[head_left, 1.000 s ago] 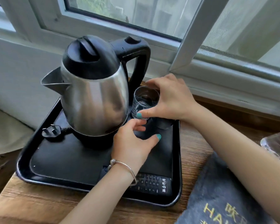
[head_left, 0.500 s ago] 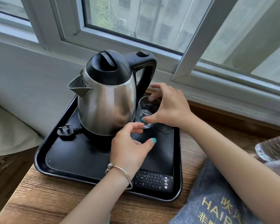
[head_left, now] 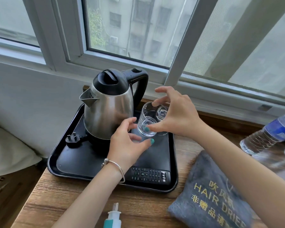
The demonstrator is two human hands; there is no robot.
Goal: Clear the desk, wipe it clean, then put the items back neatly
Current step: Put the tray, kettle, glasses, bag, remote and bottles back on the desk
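A black tray (head_left: 67, 163) sits on the wooden desk (head_left: 56, 201). On it stand a steel kettle (head_left: 108, 111) with a black lid, its plug (head_left: 72, 139) and a black remote (head_left: 148, 175). My right hand (head_left: 176, 116) pinches a clear glass (head_left: 146, 120) by rim and side, tilted, just above the tray's back right corner. A second glass (head_left: 162, 112) shows behind it, mostly hidden by my fingers. My left hand (head_left: 127, 143) hovers with curled fingers beside the kettle's base, just below the glass, holding nothing.
A grey hair-dryer bag (head_left: 209, 195) lies on the desk right of the tray. A water bottle (head_left: 268, 134) lies at the far right. A small spray bottle (head_left: 113, 218) lies at the near edge. The window sill runs behind; a white cushion (head_left: 8, 150) is at left.
My right hand has lifted and tilted the glass off the tray. The camera has pulled back, showing more desk. My left hand stays near the kettle's base.
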